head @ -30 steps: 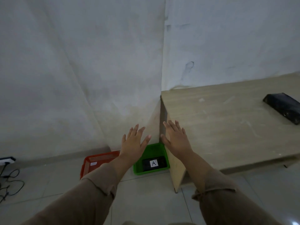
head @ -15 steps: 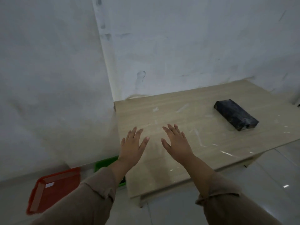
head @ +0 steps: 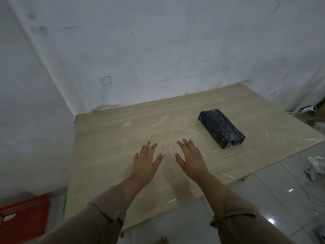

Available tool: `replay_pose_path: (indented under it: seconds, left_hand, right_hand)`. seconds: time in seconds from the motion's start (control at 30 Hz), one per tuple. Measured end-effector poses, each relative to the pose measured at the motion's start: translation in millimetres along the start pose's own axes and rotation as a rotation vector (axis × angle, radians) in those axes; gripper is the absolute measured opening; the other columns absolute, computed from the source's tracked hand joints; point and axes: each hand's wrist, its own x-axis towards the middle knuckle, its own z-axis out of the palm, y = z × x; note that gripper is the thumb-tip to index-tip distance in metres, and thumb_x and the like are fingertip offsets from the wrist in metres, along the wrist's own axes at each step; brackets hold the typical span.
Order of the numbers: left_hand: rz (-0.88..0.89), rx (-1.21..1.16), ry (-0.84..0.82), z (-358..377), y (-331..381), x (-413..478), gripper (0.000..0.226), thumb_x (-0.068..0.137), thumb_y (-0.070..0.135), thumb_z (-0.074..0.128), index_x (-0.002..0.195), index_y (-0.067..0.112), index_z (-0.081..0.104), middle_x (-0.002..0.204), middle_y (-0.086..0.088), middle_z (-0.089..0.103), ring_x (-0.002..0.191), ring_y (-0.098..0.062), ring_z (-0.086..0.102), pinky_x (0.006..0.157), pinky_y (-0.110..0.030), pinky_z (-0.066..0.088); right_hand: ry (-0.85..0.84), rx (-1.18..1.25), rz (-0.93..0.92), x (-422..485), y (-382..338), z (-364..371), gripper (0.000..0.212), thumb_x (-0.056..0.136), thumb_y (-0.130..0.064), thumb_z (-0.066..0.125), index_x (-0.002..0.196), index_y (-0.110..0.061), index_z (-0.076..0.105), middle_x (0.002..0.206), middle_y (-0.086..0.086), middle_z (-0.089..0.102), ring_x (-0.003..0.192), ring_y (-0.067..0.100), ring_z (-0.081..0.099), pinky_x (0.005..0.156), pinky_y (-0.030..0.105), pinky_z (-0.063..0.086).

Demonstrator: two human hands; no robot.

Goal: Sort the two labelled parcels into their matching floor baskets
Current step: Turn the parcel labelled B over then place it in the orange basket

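Parcel [head: 221,129] now at 1 o'clock on table [head: 109,155], w/ view swung off green basket; both hands [head: 146,164] [head: 192,162] flat, fingers spread, empty—prob. pickup next, label unseen.

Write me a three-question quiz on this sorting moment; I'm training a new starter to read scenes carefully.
1. True or false: the black parcel is held in the right hand.
2. Which basket shows at the lower left: A red, B blue, C yellow?
3. Fill in: both hands hover open above the ____.

Key:
1. False; it lies alone on the table, and the left hand is empty too.
2. A, the red basket.
3. table.
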Motion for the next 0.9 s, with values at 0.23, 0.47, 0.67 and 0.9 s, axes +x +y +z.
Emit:
replay_pose_path:
  seconds: [0.23, 0.47, 0.67, 0.9]
  left_hand:
    - [0.017, -0.043, -0.057, 34.2, 43.0, 66.0, 0.057, 0.093, 0.051, 0.032, 0.143, 0.023, 0.028, 0.158, -0.003, 0.015, 0.145, -0.021, 0.01, 0.117, -0.044, 0.017]
    - [0.019, -0.049, -0.057, 56.9, 88.4, 119.7, 0.059, 0.093, 0.052, 0.032, 0.144, 0.024, 0.026, 0.158, -0.002, 0.014, 0.145, -0.02, 0.011, 0.116, -0.041, 0.017]
    - [-0.045, -0.028, -0.076, 96.2, 118.5, 154.2, 0.062, 0.092, 0.055, 0.031, 0.145, 0.025, 0.023, 0.158, -0.001, 0.011, 0.144, -0.018, 0.014, 0.113, -0.038, 0.02]
    - [-0.177, -0.174, -0.074, 161.4, 179.9, 197.5, 0.059, 0.095, 0.04, 0.041, 0.146, 0.019, 0.02, 0.159, -0.004, 0.006, 0.145, -0.017, 0.012, 0.113, -0.028, 0.017]
  right_hand:
    - [0.034, 0.039, 0.054, 50.1, 63.5, -23.7, 0.049, 0.097, -0.036, 0.039, 0.143, -0.023, 0.029, 0.157, 0.003, 0.02, 0.147, 0.021, 0.007, 0.118, 0.043, 0.015]
    - [0.05, 0.086, 0.072, 101.7, 121.2, -54.1, 0.045, 0.097, -0.032, 0.04, 0.14, -0.02, 0.034, 0.156, 0.004, 0.023, 0.147, 0.021, 0.007, 0.117, 0.042, 0.011]
    - [0.02, 0.174, 0.067, 131.0, 176.5, -67.9, 0.045, 0.097, -0.029, 0.042, 0.14, -0.019, 0.036, 0.156, 0.002, 0.024, 0.146, 0.02, 0.009, 0.118, 0.041, 0.015]
    - [-0.014, 0.25, -0.031, 168.9, 253.8, -102.5, 0.041, 0.096, -0.024, 0.045, 0.137, -0.015, 0.042, 0.149, 0.006, 0.034, 0.141, 0.02, 0.026, 0.11, 0.028, 0.025]
